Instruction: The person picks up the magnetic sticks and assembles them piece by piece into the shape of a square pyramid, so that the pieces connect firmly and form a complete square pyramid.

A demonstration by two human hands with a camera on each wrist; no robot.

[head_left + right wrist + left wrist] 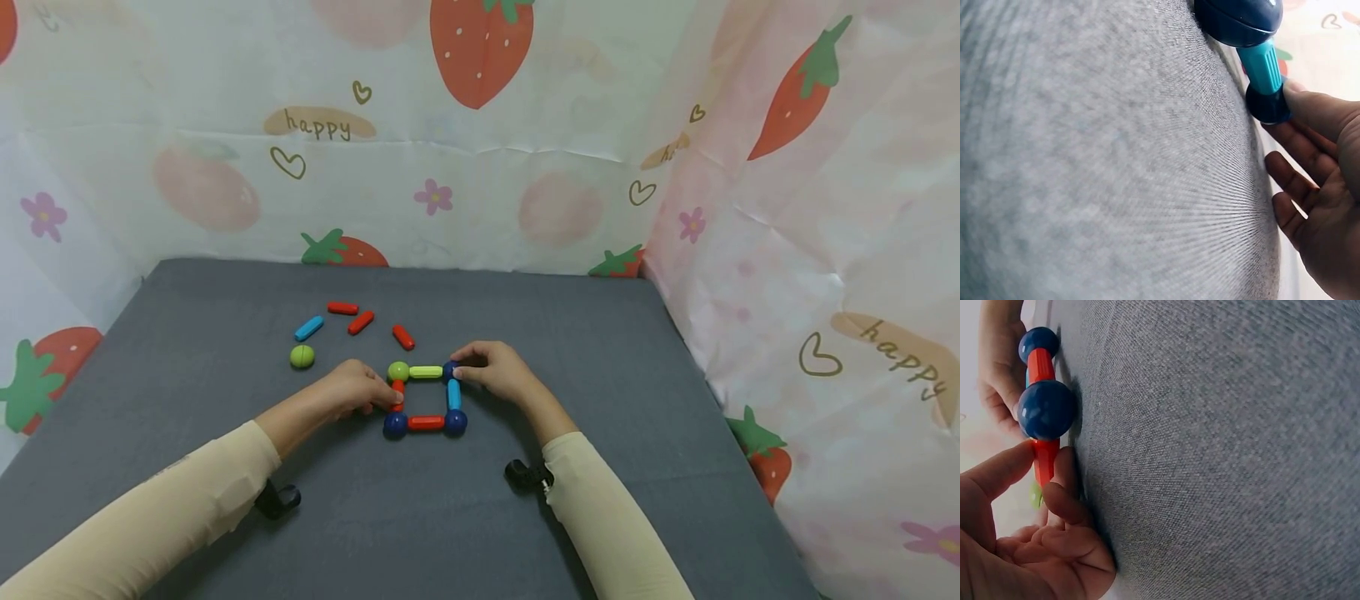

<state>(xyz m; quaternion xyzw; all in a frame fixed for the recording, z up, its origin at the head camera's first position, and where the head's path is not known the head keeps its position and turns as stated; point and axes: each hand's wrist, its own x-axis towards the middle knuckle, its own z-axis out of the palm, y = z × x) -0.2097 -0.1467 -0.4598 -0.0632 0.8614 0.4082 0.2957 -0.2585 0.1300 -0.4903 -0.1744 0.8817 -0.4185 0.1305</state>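
Note:
A four-sided frame of toy balls and rods lies on the grey cloth. My left hand [348, 390] pinches the red rod [1044, 461] on the frame's left side, between a green ball [398, 372] and a dark blue ball [1047, 410]. At the far right corner, my right hand [497, 372] holds another dark blue ball [1266, 105] between thumb and fingers. A light blue rod [453, 395] runs from that ball to the near right dark blue ball [455, 422]. The yellow-green rod [426, 372] forms the far side, and a second red rod [426, 423] the near side.
Behind the frame lie loose red rods [342, 308], a loose blue rod [308, 328] and a separate green ball [302, 357]. The grey table [375, 517] meets a strawberry-print curtain [465, 167] at the back and right. Black straps [525, 475] hang at both wrists.

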